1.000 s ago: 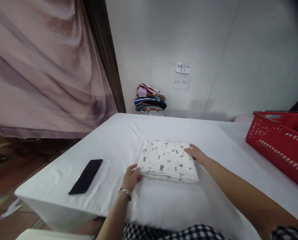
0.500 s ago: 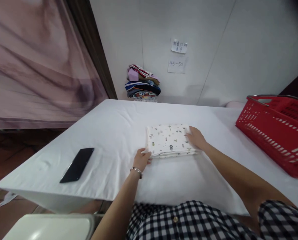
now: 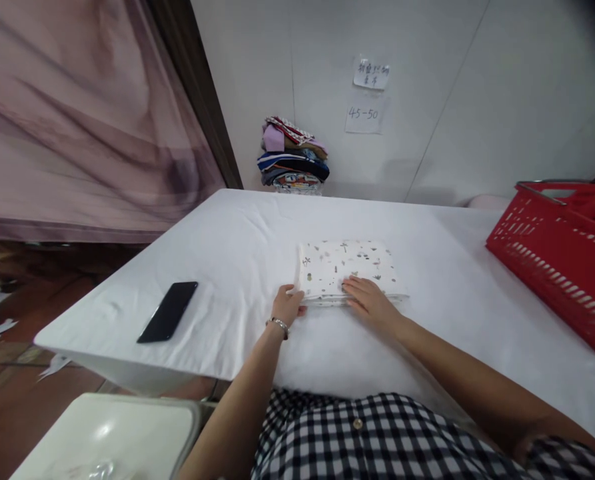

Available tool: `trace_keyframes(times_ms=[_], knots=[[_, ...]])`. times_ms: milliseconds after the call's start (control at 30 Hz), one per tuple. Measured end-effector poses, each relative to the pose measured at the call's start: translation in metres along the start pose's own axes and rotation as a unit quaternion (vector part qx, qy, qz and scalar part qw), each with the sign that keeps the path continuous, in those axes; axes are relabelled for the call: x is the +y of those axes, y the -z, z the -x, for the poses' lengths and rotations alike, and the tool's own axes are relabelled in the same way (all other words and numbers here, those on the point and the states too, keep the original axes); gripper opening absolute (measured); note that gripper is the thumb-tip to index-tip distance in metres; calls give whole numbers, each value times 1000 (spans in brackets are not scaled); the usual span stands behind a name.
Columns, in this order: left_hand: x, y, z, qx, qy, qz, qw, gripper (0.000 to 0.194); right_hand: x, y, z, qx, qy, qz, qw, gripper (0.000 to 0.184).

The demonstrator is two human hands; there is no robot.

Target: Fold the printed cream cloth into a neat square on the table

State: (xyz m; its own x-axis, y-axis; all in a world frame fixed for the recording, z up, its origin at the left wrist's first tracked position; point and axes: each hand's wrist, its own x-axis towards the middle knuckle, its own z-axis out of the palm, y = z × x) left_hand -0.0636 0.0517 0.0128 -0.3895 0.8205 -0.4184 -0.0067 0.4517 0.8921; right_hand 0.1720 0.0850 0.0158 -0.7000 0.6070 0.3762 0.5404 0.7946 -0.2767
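A white folded cloth (image 3: 327,267) with small printed plants and figures lies flat in layers on the white-covered table (image 3: 237,247). At its near left corner, my left hand (image 3: 287,305) grips the layers between thumb and fingers; a bracelet circles that wrist. My right hand (image 3: 372,301) rests on the near edge of the cloth, right of its middle, with the fingers stretched out flat and pointing left. Part of the near edge is hidden under this hand.
A black phone (image 3: 168,312) lies on the table's left side. On the right stands a red plastic basket (image 3: 552,253). A stack of folded clothes (image 3: 294,157) rises at the far edge by the wall. A white stool (image 3: 122,433) is at the near left.
My right hand has moved from the cloth's right edge leftward and nearer, onto its near edge. My left hand stays at the corner. The camera view has shifted slightly.
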Motion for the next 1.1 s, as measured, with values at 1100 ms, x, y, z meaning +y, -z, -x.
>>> trace_keyframes(times_ms=[1100], knots=[[-8,3,0,-14,-6,87,996,38,0,-13,-7,47,40,58,996,23]])
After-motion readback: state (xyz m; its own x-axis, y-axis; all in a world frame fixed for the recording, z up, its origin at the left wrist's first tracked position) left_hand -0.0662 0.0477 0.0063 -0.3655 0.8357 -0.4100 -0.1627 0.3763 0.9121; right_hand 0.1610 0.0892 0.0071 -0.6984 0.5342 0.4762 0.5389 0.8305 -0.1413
